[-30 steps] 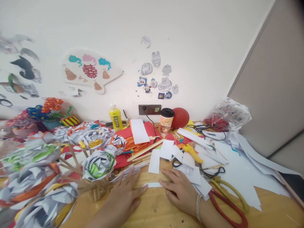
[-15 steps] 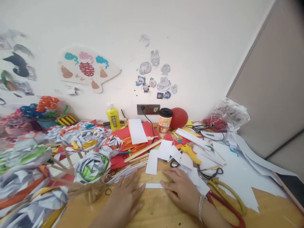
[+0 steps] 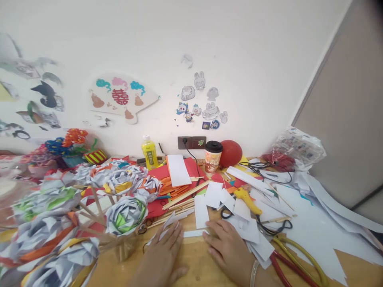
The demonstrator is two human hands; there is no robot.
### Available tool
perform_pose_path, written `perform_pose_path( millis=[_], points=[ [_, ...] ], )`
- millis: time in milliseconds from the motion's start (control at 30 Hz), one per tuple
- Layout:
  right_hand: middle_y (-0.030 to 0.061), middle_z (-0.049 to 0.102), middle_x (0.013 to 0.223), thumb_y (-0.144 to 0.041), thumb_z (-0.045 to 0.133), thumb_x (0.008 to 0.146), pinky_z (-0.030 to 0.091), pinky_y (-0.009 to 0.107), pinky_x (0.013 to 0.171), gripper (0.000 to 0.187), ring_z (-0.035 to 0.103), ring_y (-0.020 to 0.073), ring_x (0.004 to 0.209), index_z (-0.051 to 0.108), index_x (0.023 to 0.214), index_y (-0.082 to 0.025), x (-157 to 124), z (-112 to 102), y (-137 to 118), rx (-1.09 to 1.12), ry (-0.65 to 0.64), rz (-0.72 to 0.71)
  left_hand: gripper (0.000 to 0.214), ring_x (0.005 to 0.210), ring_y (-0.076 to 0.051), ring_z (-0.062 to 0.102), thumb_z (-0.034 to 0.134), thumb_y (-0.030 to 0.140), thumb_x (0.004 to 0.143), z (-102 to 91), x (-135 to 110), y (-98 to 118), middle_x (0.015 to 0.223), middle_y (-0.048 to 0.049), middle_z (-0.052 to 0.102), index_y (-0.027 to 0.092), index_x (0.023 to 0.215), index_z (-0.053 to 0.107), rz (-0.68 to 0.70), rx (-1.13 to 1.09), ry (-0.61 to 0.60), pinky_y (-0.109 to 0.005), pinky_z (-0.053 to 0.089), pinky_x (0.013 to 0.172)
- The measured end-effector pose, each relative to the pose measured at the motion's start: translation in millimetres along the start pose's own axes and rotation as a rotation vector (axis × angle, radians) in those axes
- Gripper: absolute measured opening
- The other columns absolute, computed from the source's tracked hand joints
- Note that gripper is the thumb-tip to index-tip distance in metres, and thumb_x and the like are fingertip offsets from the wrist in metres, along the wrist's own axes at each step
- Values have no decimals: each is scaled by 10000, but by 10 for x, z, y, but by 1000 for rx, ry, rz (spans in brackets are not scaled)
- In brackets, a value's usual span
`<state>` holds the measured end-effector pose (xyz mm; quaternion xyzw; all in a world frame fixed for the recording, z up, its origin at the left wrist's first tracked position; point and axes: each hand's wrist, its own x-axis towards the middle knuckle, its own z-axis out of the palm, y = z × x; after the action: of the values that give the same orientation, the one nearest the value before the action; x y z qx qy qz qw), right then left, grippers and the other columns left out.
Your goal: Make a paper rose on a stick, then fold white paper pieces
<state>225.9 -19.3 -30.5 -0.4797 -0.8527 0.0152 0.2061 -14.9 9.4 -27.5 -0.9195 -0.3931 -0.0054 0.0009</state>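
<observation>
Both my hands lie flat on the wooden table (image 3: 203, 263) at the bottom centre. My left hand (image 3: 164, 255) has its fingers stretched out, the tips touching the left end of a narrow white paper strip (image 3: 194, 233). My right hand (image 3: 229, 249) is spread flat too, its fingertips pressing on the strip's right end; a silver bangle (image 3: 254, 273) circles that wrist. Nothing is gripped in either hand. White paper rectangles (image 3: 201, 209) lie just behind the strip.
Paper flowers on wooden sticks (image 3: 124, 213) crowd the left. Behind lie red paper (image 3: 161, 173), wooden sticks (image 3: 185, 193), a yellow bottle (image 3: 149, 153), a lidded cup (image 3: 213, 155), a red balloon (image 3: 231, 153) and a yellow glue gun (image 3: 248, 201). Large scissors (image 3: 293, 263) and white sheets (image 3: 314, 223) fill the right.
The view has shifted slightly, so everything sits a little lower and further right. Both hands stay flat at the paper strip, with the left hand drawn a bit lower.
</observation>
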Motion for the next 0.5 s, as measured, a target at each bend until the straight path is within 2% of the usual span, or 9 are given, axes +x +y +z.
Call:
perform_pose_path(
  millis=[167, 233, 300, 367, 433, 500],
  points=[
    [48, 552, 1223, -194, 557, 808, 400, 365, 949, 305, 468, 220, 1098, 603, 1103, -250, 1, 34, 26, 57, -25, 44, 701, 1306, -324, 309, 645, 482, 711, -99, 46, 59, 1406, -105, 347, 185, 1312, 439, -45, 64, -62, -512, 304, 1041],
    [42, 542, 1234, -191, 545, 814, 389, 359, 964, 296, 453, 215, 1119, 606, 1095, -257, -3, 38, 31, 74, -33, 66, 661, 1289, -330, 340, 624, 511, 723, -64, 68, 87, 1382, -117, 397, 166, 1272, 494, -69, 74, -29, -524, 305, 1036],
    [41, 537, 1239, -202, 538, 822, 384, 354, 971, 285, 442, 214, 1131, 608, 1093, -259, -9, 37, 34, 89, -45, 79, 565, 1256, -336, 393, 601, 492, 753, 2, 90, 102, 1329, -125, 482, 152, 1203, 564, -119, 86, 58, -530, 321, 1022],
    [42, 533, 1247, -235, 539, 831, 384, 359, 971, 291, 438, 222, 1133, 598, 1115, -261, -14, 32, 39, 89, -61, 77, 400, 1204, -326, 460, 595, 390, 786, 70, 111, 93, 1231, -109, 587, 158, 1111, 624, -151, 95, 178, -511, 358, 997],
    [33, 521, 1268, -282, 535, 843, 393, 371, 957, 314, 443, 229, 1125, 575, 1155, -288, -16, 21, 43, 78, -91, 37, 224, 1134, -297, 526, 566, 256, 807, 110, 128, 74, 1096, -75, 667, 177, 992, 661, -130, 79, 309, -473, 402, 962],
    [22, 503, 1292, -321, 525, 855, 400, 378, 941, 317, 452, 232, 1111, 563, 1170, -319, -12, 1, 44, 63, -119, -30, 169, 1058, -259, 573, 510, 163, 818, 109, 138, 69, 983, -49, 691, 191, 892, 659, -88, 20, 400, -427, 441, 919]
  ],
)
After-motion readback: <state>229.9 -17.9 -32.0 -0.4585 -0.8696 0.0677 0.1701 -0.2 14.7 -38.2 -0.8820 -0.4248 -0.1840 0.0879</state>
